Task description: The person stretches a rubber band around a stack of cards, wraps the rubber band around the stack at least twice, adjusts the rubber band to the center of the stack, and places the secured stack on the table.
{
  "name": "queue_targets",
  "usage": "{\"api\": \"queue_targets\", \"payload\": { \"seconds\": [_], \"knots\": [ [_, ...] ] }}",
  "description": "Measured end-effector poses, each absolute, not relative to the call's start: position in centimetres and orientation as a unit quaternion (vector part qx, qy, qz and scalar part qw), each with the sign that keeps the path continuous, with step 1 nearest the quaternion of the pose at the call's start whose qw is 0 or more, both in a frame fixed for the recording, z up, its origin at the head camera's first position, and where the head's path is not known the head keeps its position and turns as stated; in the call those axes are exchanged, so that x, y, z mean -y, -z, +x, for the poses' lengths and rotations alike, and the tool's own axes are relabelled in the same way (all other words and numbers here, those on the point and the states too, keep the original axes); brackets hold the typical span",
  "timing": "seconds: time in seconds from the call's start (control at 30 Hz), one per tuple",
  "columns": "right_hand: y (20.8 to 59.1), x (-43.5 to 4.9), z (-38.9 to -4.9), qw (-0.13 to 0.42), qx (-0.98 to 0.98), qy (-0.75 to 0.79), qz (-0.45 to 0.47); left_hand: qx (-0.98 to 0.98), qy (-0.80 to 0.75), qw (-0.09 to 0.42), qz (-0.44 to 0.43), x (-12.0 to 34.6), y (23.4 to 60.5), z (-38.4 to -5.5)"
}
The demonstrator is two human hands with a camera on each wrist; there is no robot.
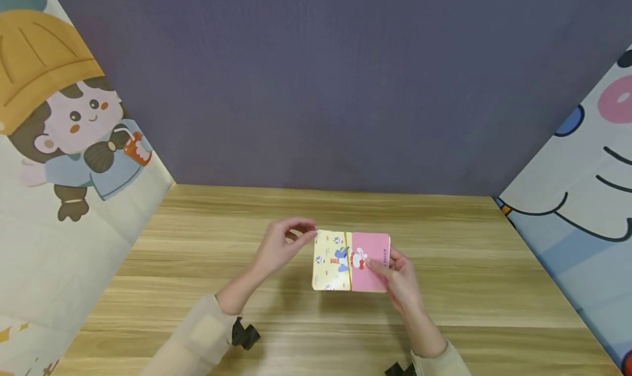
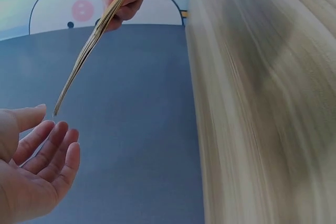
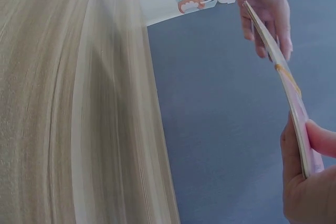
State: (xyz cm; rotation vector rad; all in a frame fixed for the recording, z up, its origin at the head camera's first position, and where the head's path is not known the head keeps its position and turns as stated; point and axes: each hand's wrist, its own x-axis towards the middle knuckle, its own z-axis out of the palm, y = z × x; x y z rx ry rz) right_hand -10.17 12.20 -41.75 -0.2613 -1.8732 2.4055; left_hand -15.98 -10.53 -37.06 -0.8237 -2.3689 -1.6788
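Note:
A small notebook (image 1: 331, 271) is held up above the table, its face yellow with cartoon figures on the left and pink with a white rabbit on the right. A thin yellow-brown band (image 3: 287, 78) runs across its middle. My right hand (image 1: 404, 280) grips the pink end, thumb on the face and fingers behind. Close to the upper left corner is my left hand (image 1: 286, 243), fingers loosely bent and thumb apart from them. In the left wrist view, the notebook's page edges (image 2: 89, 45) show slightly parted, and its lower tip ends beside the left fingertips.
Below the hands lies the wood-grain table (image 1: 222, 211). A dark blue-grey panel (image 1: 316, 90) rises at its back edge. Cartoon-printed sheets stand at the left (image 1: 99, 211) and right (image 1: 568, 244). Dark wrist devices (image 1: 245, 335) sit at the sleeve cuffs.

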Motion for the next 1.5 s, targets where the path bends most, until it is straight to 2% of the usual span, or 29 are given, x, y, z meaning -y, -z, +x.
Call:
{"api": "queue_targets", "payload": {
  "seconds": [0.4, 0.73, 0.87, 1.1, 1.27, 1.5],
  "knots": [
    [41.8, -12.3, -10.2, 0.036, 0.615, -0.783, -0.085, 0.784, 0.51, 0.042, -0.353, 8.2, 38.0, -17.9],
    [41.7, -12.2, -10.3, 0.03, 0.615, -0.783, -0.085, 0.777, 0.531, 0.001, -0.339, 7.1, 38.6, -17.8],
    [41.7, -12.2, -10.2, 0.027, 0.614, -0.784, -0.083, 0.776, 0.533, 0.008, -0.336, 6.9, 38.6, -17.6],
    [41.5, -12.2, -10.2, 0.031, 0.622, -0.779, -0.074, 0.783, 0.532, 0.004, -0.323, 6.8, 36.0, -16.0],
    [41.4, -12.0, -10.2, 0.028, 0.628, -0.775, -0.069, 0.776, 0.548, -0.005, -0.311, 6.6, 38.3, -17.5],
    [41.5, -11.9, -10.0, 0.015, 0.645, -0.76, -0.079, 0.77, 0.553, -0.028, -0.318, 6.4, 38.4, -17.6]
  ]
}}
